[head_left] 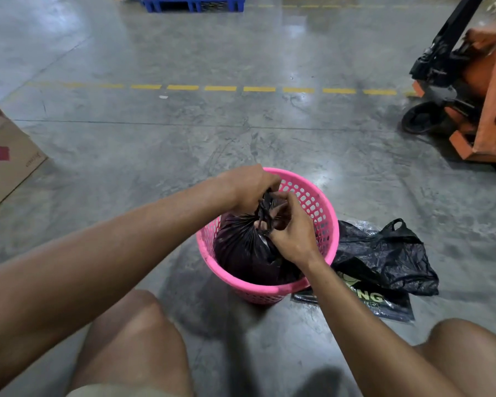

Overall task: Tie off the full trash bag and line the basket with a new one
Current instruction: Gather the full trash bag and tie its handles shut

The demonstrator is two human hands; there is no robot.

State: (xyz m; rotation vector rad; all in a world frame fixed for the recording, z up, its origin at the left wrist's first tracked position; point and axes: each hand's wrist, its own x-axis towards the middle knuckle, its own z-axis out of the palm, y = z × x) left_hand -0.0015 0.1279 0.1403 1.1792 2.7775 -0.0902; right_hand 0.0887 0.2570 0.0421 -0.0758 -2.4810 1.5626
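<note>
Right hand (291, 236) and left hand (248, 187) both pinch the gathered neck of the full trash bag (241, 247), seated inside the pink basket (267, 290). Risk – thin plastic tears or knot slips loose. New bag (384, 256) lies on floor just beside the basket, far right side.

Both hands (269, 213) on bag neck (265, 213), pink basket (258, 290)
</note>
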